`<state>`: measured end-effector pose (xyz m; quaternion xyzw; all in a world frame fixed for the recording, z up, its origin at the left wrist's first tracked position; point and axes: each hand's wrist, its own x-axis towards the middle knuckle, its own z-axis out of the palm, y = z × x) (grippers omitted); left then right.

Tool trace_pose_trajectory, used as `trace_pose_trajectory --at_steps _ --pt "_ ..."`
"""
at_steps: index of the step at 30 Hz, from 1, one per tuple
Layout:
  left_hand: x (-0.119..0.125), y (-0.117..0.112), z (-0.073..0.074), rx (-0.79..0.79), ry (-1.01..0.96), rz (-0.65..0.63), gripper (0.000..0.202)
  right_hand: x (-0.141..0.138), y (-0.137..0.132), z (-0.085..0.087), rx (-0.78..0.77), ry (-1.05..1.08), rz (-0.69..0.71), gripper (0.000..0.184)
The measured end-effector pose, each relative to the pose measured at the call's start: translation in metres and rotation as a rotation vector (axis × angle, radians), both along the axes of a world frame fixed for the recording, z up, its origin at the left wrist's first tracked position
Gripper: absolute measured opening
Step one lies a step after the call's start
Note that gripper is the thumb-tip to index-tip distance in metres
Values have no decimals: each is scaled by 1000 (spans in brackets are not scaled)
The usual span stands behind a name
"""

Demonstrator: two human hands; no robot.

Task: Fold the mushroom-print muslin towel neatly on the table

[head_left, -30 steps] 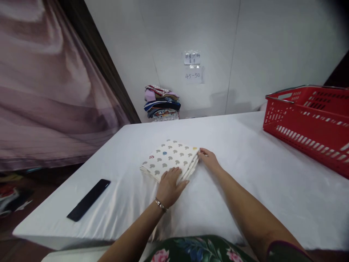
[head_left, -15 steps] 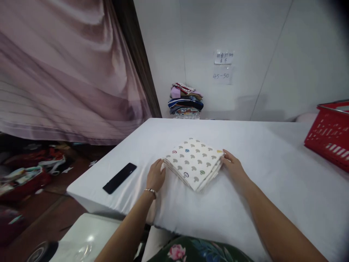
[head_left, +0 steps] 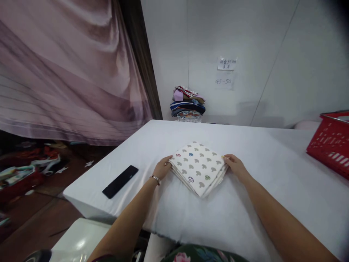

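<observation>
A white cloth [head_left: 200, 165] with grey and a few coloured mushroom prints lies folded into a layered square, one corner pointing toward me. Its left corner is pinched in my left hand [head_left: 163, 168], which wears a bracelet on the wrist. On the opposite side, my right hand [head_left: 236, 166] is closed on the right corner, fingers over the top. The thumbs are partly hidden by the fabric. The cloth rests on a white-covered table [head_left: 272, 189].
A black phone [head_left: 120, 181] lies toward the table's left edge. At the right stands a red plastic basket [head_left: 328, 145]. Folded fabrics [head_left: 188, 103] are stacked beyond the far edge, below paper signs [head_left: 226, 64] on the wall. A pink curtain [head_left: 81, 72] hangs at left.
My left hand has moved up onto the cloth's left corner and gripped it. My right fingers have come further over the right corner. The view has shifted slightly.
</observation>
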<state>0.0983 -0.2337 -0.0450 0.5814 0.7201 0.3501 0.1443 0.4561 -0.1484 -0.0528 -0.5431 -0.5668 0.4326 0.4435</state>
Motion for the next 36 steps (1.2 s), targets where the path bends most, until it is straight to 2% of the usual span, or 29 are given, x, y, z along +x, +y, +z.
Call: trace_pose_trajectory --at_steps 11,16,22,26,29,32,34,36 --pt "-12 11 -5 40 14 117 39 -12 15 -9 16 29 -31 37" --pt "-5 3 -4 25 76 60 42 -8 15 -7 -5 71 -12 37" --pt "0 -8 -2 -9 196 -10 44 -9 25 -11 -3 89 -77 34" --pt "5 -7 6 0 326 -32 45 -8 22 -15 6 90 -81 35" --pt "32 -15 18 102 492 -150 48 -5 16 -13 8 100 -66 39" --pt "79 -38 28 118 617 -445 57 1 11 -8 1 104 -48 42" --pt "111 -55 29 85 636 -594 66 5 11 -5 -19 104 -28 41" --pt "135 -68 24 78 625 -614 68 10 14 -5 -46 110 2 38"
